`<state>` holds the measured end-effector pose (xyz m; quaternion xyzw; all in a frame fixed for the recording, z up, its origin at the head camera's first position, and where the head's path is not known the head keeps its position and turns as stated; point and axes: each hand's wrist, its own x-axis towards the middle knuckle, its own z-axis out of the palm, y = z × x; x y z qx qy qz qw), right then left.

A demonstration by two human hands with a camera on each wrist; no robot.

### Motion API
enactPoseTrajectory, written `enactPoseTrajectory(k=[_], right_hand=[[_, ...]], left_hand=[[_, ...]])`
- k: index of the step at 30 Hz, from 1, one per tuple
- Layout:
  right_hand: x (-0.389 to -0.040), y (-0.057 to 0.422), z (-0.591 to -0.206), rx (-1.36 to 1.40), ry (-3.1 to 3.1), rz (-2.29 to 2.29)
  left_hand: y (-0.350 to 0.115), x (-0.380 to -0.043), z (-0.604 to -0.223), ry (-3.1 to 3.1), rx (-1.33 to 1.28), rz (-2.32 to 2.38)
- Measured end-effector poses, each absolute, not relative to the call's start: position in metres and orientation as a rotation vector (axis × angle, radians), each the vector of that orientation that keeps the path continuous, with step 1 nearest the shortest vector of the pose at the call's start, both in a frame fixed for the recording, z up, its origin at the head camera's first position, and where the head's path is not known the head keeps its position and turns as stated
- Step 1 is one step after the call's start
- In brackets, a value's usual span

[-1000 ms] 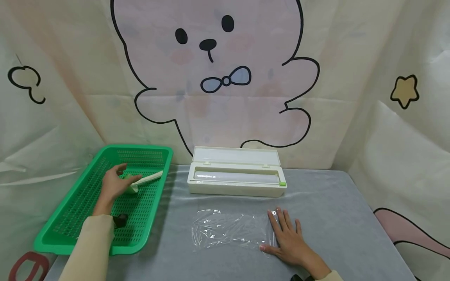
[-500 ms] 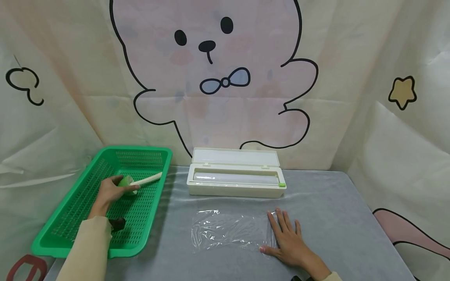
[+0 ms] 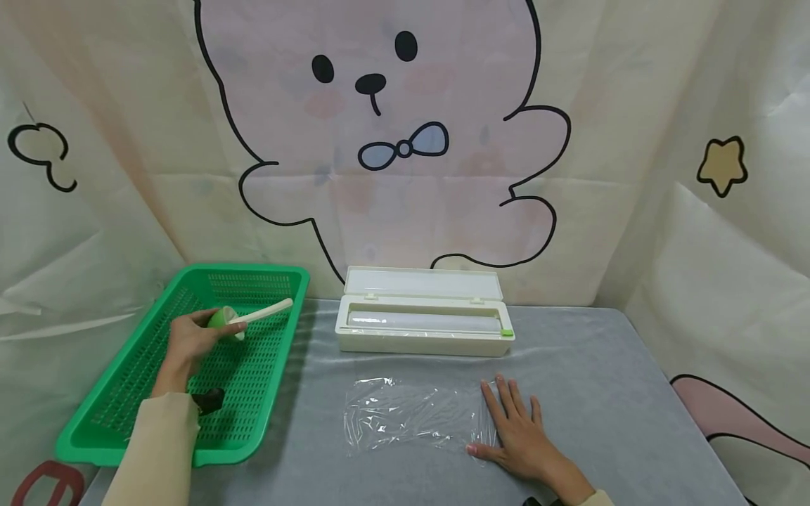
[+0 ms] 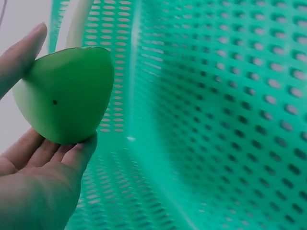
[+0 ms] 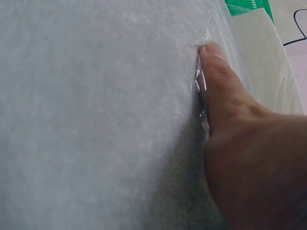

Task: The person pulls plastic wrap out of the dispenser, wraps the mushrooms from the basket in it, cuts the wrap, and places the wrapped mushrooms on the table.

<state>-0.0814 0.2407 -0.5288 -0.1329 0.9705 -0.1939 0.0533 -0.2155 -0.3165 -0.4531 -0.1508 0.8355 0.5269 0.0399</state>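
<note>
A ladle [image 3: 218, 318] with a green bowl and a pale handle tilts up to the right inside the green basket. Its bowl is gripped by my left hand [image 3: 188, 341]; in the left wrist view the thumb lies along one side of the green bowl [image 4: 67, 96] and the fingers curl under the other. My right hand [image 3: 524, 432] lies with spread fingers on the right end of a sheet of clear plastic film [image 3: 411, 414]. In the right wrist view, the thumb [image 5: 223, 81] presses the film's edge to the cloth.
The perforated green basket [image 3: 268, 407] stands on the left of the grey cloth-covered table [image 3: 582, 365]. Behind the film sits a white cling film dispenser [image 3: 424, 342], lid raised, with a roll inside and a green slider at its right end. A printed curtain encloses the table.
My left hand has lowered onto the ladle, closed its fingers round the bowl and raised it slightly, drawing it a little left. The right hand and the film have stayed in place.
</note>
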Motion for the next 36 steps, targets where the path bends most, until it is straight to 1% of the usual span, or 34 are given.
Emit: enactPoseTrajectory(k=[8,13,17,21,28,31,36], right_hand=[[-0.081,0.24,-0.528,-0.415,2.957,-0.587],[-0.081,0.24,-0.527,-0.402,2.95,-0.584],[-0.082,0.24,-0.526,-0.393,2.942,-0.569],[-0.082,0.24,-0.527,-0.391,2.945,-0.569],[-0.082,0.243,-0.538,-0.484,3.014,-0.676],[-0.082,0.244,-0.542,-0.504,3.027,-0.676],[-0.082,0.243,-0.537,-0.463,3.006,-0.632]], left_hand=[[-0.294,-0.205,-0.411,2.657,-0.399,1.727],[-0.269,-0.194,-0.385,2.701,-0.229,1.784],[-0.245,-0.186,-0.376,2.698,-0.059,1.859],[-0.221,-0.181,-0.376,2.673,0.03,1.888],[-0.183,-0.172,-0.384,2.635,0.076,1.887],[-0.165,-0.17,-0.391,2.619,0.113,1.886],[-0.135,-0.167,-0.407,2.577,0.14,1.897]])
